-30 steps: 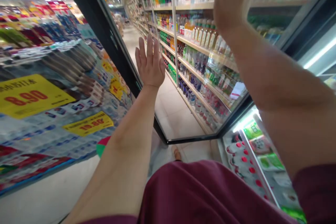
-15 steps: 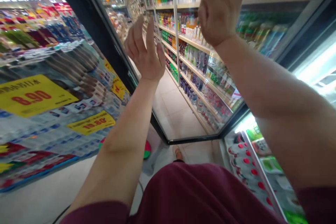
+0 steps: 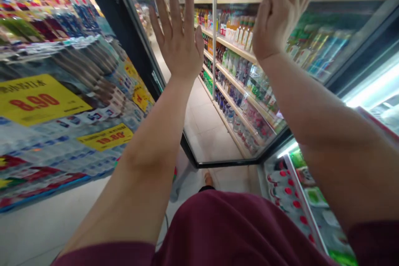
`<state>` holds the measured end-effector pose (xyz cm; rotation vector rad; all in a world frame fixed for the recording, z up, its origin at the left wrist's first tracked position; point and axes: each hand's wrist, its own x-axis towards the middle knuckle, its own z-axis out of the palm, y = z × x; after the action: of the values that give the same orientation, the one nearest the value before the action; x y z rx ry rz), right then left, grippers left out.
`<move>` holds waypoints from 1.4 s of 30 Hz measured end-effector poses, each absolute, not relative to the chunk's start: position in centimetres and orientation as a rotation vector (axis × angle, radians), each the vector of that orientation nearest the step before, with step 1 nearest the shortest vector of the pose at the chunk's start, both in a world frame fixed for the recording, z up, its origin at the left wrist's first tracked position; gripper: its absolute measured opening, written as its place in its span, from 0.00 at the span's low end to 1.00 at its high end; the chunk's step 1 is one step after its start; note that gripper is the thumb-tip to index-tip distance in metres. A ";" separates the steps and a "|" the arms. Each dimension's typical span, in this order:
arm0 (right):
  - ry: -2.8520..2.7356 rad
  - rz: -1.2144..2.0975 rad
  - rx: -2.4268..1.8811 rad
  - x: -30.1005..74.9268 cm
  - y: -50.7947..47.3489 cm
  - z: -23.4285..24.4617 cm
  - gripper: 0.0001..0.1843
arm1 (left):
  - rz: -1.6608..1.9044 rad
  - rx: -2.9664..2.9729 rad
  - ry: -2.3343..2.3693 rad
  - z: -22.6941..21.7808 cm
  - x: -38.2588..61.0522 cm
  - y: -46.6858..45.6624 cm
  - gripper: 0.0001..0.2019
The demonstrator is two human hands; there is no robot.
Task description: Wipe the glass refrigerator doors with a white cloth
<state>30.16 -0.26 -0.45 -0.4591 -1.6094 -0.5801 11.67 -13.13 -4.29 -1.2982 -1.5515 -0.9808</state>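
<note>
Facing an open glass door (image 3: 226, 141), holding left hand (image 3: 181, 37) up with spread fingers and right hand (image 3: 280, 16) raised with fingers close together; cannot tell about contact; seeing bottle shelves (image 3: 237, 50) through it, lit cooler (image 3: 306, 204) at right, yellow price signs (image 3: 43, 99) at left

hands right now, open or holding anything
Left hand: open, fingers spread, nothing held, in front of the glass door.
Right hand: open, fingertips out of frame, no held thing visible.

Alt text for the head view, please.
Left hand, spread open, and right hand, cropped at the top edge, are raised before a dark-framed glass door; contact is unclear. Bottled drinks show through it; yellow price signs are at left.
</note>
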 end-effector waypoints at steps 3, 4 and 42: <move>-1.577 -0.462 -0.542 29.0 -1.6 -4.4 0.26 | -0.908 -1.251 -1.516 -4.4 11.3 -12.6 0.28; -1.681 -0.438 -0.515 28.8 -2.0 -6.2 0.27 | -0.891 -1.235 -1.504 -4.5 11.1 -12.5 0.28; -2.053 -0.523 -0.333 34.6 2.5 -7.8 0.27 | -0.953 -1.249 -1.576 -4.0 11.8 -13.4 0.27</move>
<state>34.61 2.49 -7.85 -0.3329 -2.0533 -0.5225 11.78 -13.35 -4.03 -1.2486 -1.5761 -0.9529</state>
